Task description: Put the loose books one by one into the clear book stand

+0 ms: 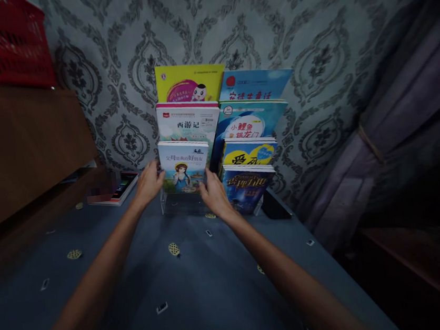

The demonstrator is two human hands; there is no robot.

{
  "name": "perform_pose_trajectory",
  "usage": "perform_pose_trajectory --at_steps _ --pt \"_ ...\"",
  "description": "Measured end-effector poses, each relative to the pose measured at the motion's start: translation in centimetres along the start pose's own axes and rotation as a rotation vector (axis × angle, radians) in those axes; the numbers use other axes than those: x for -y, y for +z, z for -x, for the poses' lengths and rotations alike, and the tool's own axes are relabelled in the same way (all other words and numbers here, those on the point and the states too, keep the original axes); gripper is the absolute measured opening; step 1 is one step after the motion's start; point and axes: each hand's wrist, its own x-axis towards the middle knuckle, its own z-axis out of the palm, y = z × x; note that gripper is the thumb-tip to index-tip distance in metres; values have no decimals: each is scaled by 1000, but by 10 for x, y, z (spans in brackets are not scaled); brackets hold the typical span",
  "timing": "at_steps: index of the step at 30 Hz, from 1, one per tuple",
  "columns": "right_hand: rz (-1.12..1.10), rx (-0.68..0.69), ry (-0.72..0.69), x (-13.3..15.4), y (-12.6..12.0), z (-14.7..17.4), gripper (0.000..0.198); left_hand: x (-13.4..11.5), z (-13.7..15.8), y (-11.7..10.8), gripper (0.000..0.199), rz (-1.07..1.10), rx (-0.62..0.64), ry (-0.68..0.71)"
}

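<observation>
A clear stand [183, 205] holds several rows of children's books in two columns. At the front of its left column is a pale blue book with a girl on the cover [183, 170], upright and leaning slightly back. My left hand [150, 179] is at this book's left edge, fingers bent, some hidden behind the edge. At the lower right edge, my right hand [214, 192] grips the same book with its thumb in front. Behind it rise a white book with a red-pink top edge [188, 122] and a yellow book [190, 81].
The right column has a dark blue book [246, 186], a yellow-and-blue one [250, 152] and taller blue ones behind. Another book [121, 189] lies flat at left, near a brown wooden cabinet [23, 150] under a red basket [2, 44]. A curtain [361, 149] hangs at right.
</observation>
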Motion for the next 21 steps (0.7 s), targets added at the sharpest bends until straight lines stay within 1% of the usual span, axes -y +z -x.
perform_pose_trajectory --at_steps 3,5,7,9,10,12,15,18,21 --pt "-35 5 -14 2 -3 5 58 1 6 1 31 32 -16 1" --pt "-58 -1 -33 5 -6 15 59 4 14 2 33 59 -34 6" --pt "-84 -4 -64 8 -7 30 56 11 26 4 36 59 -41 2" --pt "-134 27 -109 11 -4 52 52 21 38 6 37 -24 -12 -47" --pt "-160 59 -130 11 -1 64 51 27 45 7 37 -86 12 -86" --pt "-206 175 -175 11 6 89 48 42 57 7 37 -205 56 -172" --pt "-158 364 -197 10 16 118 43 67 70 3 38 -312 87 -290" --pt "-64 512 -187 12 19 129 35 93 77 -4 44 -411 116 -415" --pt "-33 559 -175 15 17 128 31 116 77 -11 52 -481 160 -513"
